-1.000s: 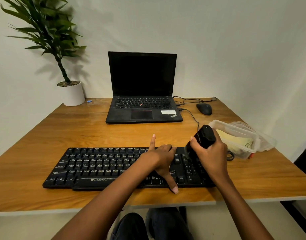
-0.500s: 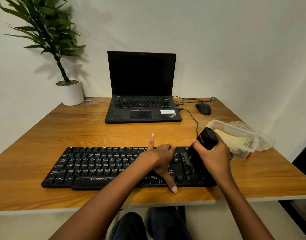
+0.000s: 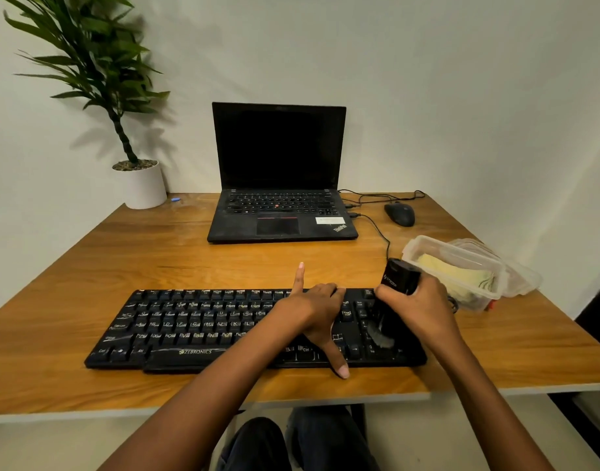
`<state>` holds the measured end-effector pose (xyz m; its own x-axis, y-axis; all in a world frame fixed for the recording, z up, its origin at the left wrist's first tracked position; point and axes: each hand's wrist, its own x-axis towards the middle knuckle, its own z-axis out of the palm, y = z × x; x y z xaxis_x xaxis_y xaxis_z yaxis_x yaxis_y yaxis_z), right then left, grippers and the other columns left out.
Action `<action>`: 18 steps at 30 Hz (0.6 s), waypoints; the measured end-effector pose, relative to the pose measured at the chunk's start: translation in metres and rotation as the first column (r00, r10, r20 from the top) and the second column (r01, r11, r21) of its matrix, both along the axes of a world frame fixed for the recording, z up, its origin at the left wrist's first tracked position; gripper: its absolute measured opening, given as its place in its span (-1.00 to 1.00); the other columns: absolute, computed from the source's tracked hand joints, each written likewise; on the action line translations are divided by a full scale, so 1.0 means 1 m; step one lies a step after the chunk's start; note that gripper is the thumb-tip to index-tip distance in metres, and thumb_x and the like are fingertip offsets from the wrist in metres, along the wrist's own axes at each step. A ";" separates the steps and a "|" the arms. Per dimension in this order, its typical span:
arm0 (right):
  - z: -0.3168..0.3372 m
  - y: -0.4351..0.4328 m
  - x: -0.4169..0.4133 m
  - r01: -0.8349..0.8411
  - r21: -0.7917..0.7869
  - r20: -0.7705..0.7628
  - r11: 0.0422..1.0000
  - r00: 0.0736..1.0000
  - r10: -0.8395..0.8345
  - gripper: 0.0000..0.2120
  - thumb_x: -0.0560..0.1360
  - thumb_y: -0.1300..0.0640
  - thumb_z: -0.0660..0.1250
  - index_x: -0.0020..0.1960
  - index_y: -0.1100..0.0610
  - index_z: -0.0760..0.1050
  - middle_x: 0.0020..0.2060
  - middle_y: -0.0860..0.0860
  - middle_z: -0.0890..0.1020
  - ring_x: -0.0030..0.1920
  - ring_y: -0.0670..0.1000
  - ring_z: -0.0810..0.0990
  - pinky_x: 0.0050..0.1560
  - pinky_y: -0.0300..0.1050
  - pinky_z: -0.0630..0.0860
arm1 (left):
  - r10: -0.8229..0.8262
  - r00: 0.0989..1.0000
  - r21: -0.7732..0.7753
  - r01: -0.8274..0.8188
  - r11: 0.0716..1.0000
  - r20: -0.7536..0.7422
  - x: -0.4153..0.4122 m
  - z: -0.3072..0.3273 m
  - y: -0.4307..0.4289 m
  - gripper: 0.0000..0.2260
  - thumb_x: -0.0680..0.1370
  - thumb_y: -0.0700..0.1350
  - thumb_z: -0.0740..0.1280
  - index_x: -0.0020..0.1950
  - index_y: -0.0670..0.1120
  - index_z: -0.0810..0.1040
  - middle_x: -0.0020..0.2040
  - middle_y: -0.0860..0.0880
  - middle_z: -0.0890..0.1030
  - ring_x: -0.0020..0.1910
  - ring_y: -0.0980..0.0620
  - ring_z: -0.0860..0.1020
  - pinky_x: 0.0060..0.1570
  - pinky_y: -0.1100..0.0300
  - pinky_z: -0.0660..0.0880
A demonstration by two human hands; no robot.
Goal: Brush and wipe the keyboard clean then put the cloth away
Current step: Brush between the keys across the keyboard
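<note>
While the right hand grasps the brush around its black barrel, the bristles rest splayed on the number pad at the right end of the keyboard.

- Brush: judged light, with a rigid, smooth handle and soft bristles. Grip mid-barrel, as shown.
- Keyboard: a flat, stiff black plastic slab with raised keys, lying along the near edge of the table. It is probably light enough to slide under brushing. The left hand holds it steady, thumb at the front edge, bent fingers on the rear rows, index finger straight.
- Cloth: yellow, soft and limp, folded inside a clear, thin-walled plastic box just right of the keyboard. Pinch a fold to lift it.

Behind stand a matte laptop, a mouse and a potted plant.
</note>
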<state>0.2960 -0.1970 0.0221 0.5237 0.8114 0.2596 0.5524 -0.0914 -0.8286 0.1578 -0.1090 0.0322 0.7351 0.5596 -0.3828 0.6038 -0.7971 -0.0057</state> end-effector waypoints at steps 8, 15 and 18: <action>-0.011 0.038 -0.004 0.105 0.152 0.164 0.983 0.978 -0.130 -0.71 0.38 0.01 0.42 0.02 0.10 0.45 -0.16 0.08 0.58 -0.14 0.09 0.55 -0.18 -0.03 0.52 | 0.009 1.000 -0.012 -0.008 1.000 0.028 -0.001 0.000 -0.002 0.14 0.29 0.31 0.44 0.54 -0.14 -0.23 0.56 -0.08 -0.10 0.53 -0.04 -0.15 0.25 -0.30 -0.53; -0.019 -0.022 -0.025 0.065 0.102 0.142 0.993 0.987 -0.079 -0.78 0.33 0.10 0.46 -0.11 0.02 0.44 -0.29 -0.05 0.57 -0.22 -0.02 0.56 -0.21 -0.05 0.53 | -0.005 0.999 0.010 0.005 1.000 0.031 -0.001 -0.003 0.002 0.14 0.29 0.33 0.42 0.54 -0.15 -0.22 0.56 -0.12 -0.08 0.53 -0.05 -0.14 0.23 -0.30 -0.54; -0.016 -0.028 -0.019 0.062 0.087 0.096 0.994 0.993 -0.070 -0.80 0.34 0.13 0.46 -0.14 0.03 0.46 -0.31 -0.12 0.55 -0.23 -0.07 0.54 -0.22 -0.12 0.47 | -0.003 1.000 0.002 0.003 1.000 0.025 -0.001 -0.002 0.001 0.14 0.30 0.33 0.42 0.54 -0.15 -0.23 0.56 -0.12 -0.10 0.53 -0.04 -0.16 0.26 -0.31 -0.51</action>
